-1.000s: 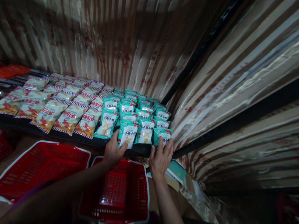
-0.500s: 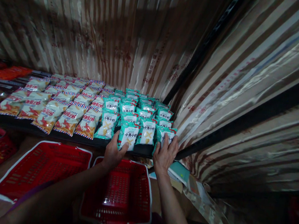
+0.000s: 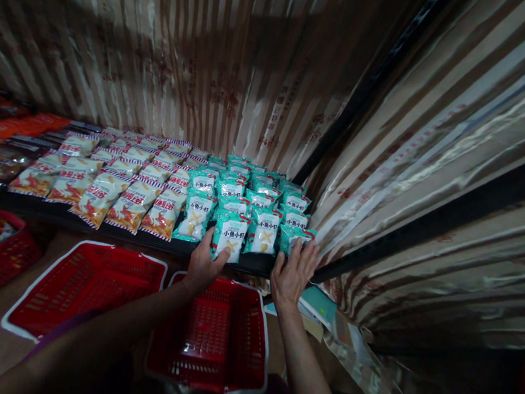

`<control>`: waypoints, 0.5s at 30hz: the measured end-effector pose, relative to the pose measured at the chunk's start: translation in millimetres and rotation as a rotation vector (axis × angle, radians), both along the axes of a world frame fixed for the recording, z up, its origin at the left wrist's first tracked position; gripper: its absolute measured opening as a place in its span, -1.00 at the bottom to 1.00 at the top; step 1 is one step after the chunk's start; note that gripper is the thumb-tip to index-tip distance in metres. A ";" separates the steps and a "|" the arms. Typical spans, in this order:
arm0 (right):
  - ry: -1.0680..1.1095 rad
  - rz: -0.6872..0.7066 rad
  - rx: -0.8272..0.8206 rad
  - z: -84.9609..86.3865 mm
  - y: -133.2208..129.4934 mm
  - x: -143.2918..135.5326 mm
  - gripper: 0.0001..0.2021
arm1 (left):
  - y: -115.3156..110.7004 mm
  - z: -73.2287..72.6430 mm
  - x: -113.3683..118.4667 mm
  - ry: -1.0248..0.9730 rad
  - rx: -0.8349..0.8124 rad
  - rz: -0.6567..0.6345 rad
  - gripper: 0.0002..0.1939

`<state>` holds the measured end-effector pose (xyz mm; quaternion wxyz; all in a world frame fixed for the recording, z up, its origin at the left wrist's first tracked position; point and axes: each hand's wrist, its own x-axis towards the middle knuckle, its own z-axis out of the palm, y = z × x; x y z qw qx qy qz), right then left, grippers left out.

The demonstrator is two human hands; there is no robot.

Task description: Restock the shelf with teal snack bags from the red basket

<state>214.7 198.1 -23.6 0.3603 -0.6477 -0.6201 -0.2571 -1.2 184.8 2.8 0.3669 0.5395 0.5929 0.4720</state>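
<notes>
My left hand (image 3: 206, 263) is closed on the lower left of a teal-and-white snack bag (image 3: 230, 232), thumb across its front. That bag stands upright at the front edge of the shelf (image 3: 257, 261). Farther right, my right hand (image 3: 294, 274) lies with its fingers stretched out against another teal snack bag (image 3: 292, 235), covering the lower part of it. Between the two hands stands a similar teal snack bag (image 3: 263, 231). More bags of this kind are lined up in rows behind.
White-and-orange snack bags (image 3: 99, 200) fill the shelf to the left, with orange packs (image 3: 22, 130) beyond. Below stand a red basket (image 3: 263, 326), a second red basket (image 3: 93, 286) and a third with packets (image 3: 4, 260). A dark post (image 3: 341, 136) and striped sheeting flank the right.
The view has shifted slightly, so the shelf and baskets appear a little farther right. Both hands keep nearly the same places at the bags; the right fingers look a bit lower on theirs.
</notes>
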 end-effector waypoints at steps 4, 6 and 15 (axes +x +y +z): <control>0.009 0.051 0.020 4.6 -5.1 -4.2 -0.42 | -0.2 1.0 0.0 -0.014 -0.012 0.005 -0.35; 0.033 0.123 0.044 13.8 -10.7 -12.4 -0.44 | -1.0 1.6 -0.4 -0.029 -0.012 -0.004 -0.35; 0.746 0.417 -0.243 45.1 -45.0 -77.5 -0.55 | -10.4 7.3 -8.0 -0.141 0.057 -0.120 -0.36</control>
